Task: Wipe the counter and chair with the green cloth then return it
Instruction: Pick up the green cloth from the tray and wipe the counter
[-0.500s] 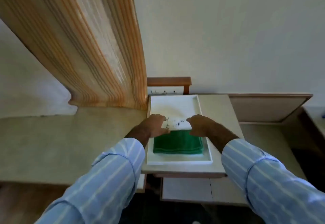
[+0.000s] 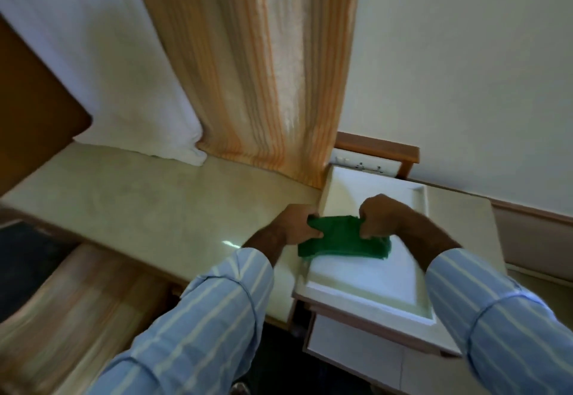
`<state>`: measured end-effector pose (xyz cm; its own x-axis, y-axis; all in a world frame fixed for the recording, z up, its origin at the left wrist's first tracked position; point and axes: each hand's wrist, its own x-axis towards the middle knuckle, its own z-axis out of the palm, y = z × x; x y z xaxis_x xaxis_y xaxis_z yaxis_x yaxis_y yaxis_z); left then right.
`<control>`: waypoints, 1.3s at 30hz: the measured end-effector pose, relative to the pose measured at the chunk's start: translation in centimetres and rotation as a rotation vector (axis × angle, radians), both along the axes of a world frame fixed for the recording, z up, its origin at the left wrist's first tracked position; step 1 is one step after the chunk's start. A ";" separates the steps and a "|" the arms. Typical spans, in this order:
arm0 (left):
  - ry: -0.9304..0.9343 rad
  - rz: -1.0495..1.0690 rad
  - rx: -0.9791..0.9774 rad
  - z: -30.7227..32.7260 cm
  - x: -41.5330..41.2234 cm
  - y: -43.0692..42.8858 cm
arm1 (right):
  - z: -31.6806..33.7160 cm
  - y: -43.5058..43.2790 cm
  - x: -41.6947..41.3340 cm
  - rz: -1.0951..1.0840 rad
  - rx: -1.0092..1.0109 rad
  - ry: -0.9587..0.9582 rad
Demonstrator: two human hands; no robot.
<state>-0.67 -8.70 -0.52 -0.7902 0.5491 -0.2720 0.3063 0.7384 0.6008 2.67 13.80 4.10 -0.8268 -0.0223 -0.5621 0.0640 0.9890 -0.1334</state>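
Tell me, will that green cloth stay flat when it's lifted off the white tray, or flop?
Probably flop: the green cloth already bunches and sags between the left hand and right hand. It looks light, since fingertip pinches raise its edge. Likely not slippery on the white tray; soft folds suggest it drags.

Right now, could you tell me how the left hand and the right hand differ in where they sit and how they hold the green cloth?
The left hand sits over the tray's left rim, at the counter's edge; the right hand is over the tray's middle. The left hand grips the green cloth's left corner; the right hand pinches its upper right part. Both are closed on the cloth, and both wear striped blue sleeves.
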 end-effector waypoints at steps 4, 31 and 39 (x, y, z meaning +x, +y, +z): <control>0.036 0.308 0.223 3.1 -3.6 -10.1 | 3.5 -8.3 -5.1 0.001 -0.156 0.212; -0.029 1.087 0.156 -11.1 -21.0 -60.0 | -15.4 -59.0 -26.8 -0.173 -0.472 0.119; 0.342 0.864 -0.227 -16.2 -21.4 -55.6 | -23.0 -58.4 -29.5 0.027 -0.245 0.398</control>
<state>-22.05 -64.32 -16.72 -0.9540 -0.2990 0.0206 -0.2670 0.8793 0.3944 -26.79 -44.55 -18.94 -0.9743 -0.1395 -0.1769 -0.0649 0.9257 -0.3725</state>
